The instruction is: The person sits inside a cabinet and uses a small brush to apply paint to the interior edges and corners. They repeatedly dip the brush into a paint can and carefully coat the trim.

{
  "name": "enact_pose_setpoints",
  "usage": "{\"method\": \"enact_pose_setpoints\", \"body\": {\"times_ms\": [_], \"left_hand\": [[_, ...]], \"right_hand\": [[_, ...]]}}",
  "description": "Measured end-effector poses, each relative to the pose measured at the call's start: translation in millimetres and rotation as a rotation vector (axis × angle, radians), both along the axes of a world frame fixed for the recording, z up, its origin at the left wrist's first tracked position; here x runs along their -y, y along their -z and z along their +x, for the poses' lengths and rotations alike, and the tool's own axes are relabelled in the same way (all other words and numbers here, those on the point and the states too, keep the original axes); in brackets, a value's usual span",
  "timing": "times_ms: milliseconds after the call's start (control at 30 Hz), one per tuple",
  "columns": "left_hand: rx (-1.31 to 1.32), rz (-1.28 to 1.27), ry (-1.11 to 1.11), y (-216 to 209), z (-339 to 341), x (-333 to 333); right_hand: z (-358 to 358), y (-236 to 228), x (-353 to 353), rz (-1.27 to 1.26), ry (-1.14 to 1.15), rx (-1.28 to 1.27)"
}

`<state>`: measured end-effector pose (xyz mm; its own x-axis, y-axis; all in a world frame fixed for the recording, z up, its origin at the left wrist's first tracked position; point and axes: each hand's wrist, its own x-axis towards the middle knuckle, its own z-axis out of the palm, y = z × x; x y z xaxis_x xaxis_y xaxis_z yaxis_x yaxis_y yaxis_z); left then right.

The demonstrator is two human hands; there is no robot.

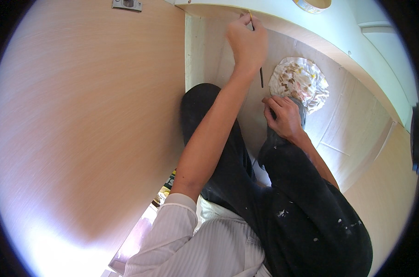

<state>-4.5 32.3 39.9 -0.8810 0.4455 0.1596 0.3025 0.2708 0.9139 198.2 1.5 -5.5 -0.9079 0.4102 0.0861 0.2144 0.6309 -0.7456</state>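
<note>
My left hand (248, 44) is raised at the edge of a pale board (290, 28), its fingers closed round a thin paintbrush (261, 77). The brush's dark handle points down below the hand, and its yellowish upper end meets or nearly meets the board's edge; the exact tip is too small to tell. My right hand (285, 115) holds nothing. It rests with bent, parted fingers over my grey shoe (298, 105). Just beyond it lies a crumpled, round whitish sheet (299, 81) smeared with brown and yellow.
A large wood-grain panel (89, 101) fills the left side, with a metal hinge plate (127, 4) at its top. A round tub (313, 4) stands on the white surface (348, 27) at the top. My paint-spotted dark trousers (311, 221) take up the lower middle.
</note>
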Motion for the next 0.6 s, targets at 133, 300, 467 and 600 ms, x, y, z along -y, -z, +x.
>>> {"method": "enact_pose_setpoints", "body": {"times_ms": [133, 300, 467, 600], "left_hand": [[0.221, -0.128, 0.090, -2.3, 9.9, 16.0], [0.856, 0.026, 0.162, -16.0, 24.5, 47.7], [0.917, 0.093, 0.206, -15.9, 37.0, 74.5], [1.077, 0.166, 0.236, -28.7, 49.4, 81.7]], "right_hand": [[1.8, 2.0, -1.3, 0.006, 0.003, 0.013], [3.9, -2.2, -3.9, -0.054, 0.065, 0.015], [-11.5, -30.1, 4.0, -0.377, 0.302, -0.210], [-22.2, -60.6, -7.0, -0.198, 0.205, -0.328]]}}
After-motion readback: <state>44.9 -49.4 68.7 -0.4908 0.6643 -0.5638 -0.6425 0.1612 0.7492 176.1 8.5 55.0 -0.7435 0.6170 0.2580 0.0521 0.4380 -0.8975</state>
